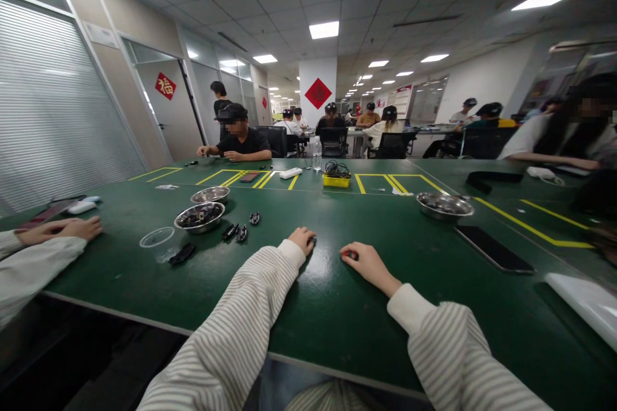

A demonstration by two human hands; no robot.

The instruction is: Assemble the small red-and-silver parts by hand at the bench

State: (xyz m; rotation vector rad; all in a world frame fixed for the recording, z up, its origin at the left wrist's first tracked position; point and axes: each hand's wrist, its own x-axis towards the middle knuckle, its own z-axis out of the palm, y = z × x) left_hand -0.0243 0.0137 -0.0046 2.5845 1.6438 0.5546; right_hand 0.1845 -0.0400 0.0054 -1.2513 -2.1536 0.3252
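Note:
My left hand (303, 240) rests on the green table with its fingers curled together. A bit of something dark shows at its fingertips, too small to name. To its right, my right hand (367, 263) is closed around a small black part with an orange-red spot (351, 255), mostly covered by the fingers. Several black shiny parts (241, 233) lie on the table left of my left hand. Beyond them stands a metal bowl (200, 227) filled with dark parts, and a second metal bowl (210, 194) sits just behind it.
A clear plastic lid (157, 237) and a black piece (182, 254) lie at left, near another person's hands (72, 229). A phone (492, 249) and a metal bowl (444, 206) are at right. A yellow box of cables (336, 181) and a bottle (317, 154) stand farther back.

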